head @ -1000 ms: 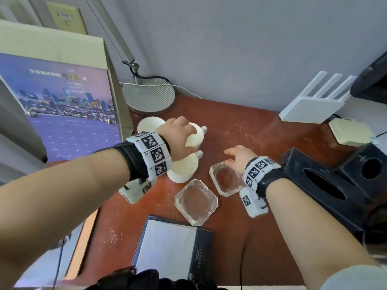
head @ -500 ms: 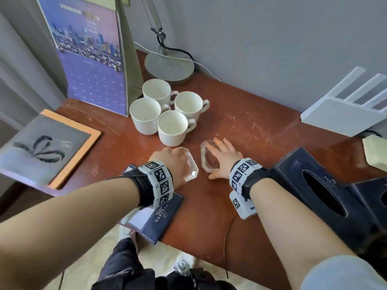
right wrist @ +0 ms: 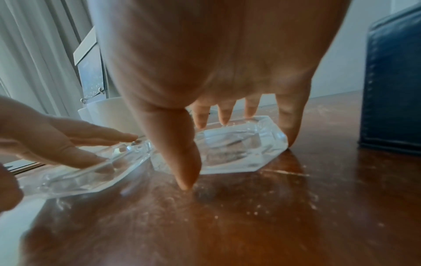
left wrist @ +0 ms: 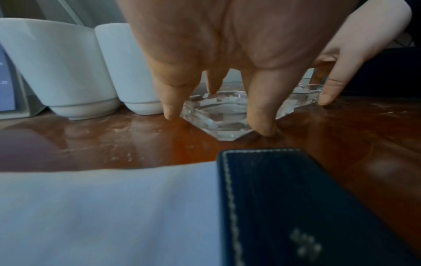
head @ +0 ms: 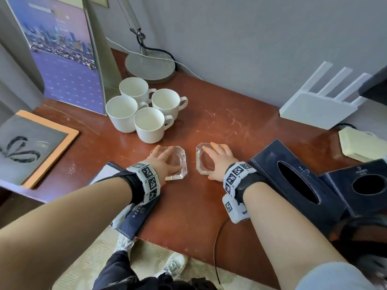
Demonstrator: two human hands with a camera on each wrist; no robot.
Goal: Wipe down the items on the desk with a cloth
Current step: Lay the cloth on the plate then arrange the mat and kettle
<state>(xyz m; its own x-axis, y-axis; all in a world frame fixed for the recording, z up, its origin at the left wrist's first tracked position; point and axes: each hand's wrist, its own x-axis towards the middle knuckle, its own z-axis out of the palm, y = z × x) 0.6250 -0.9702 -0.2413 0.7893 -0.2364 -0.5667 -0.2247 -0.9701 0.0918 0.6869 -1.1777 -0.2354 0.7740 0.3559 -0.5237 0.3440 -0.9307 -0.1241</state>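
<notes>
Wrist views alone show fingertips [right wrist: 185, 185] touching desk [right wrist: 227, 225], left hand [left wrist: 227, 45] splayed over left ashtray [left wrist: 218, 124], right hand [right wrist: 216, 54] over right ashtray [right wrist: 239, 149].

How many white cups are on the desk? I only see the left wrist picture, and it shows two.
Observer: Four white ceramic cups stand clustered together in the head view.
Operator: Where's my other hand?
Observer: The right hand rests on its own clear octagonal glass ashtray.
Operator: What's next to it?
Observer: A dark blue leather tissue box stands just right of that hand.
</notes>
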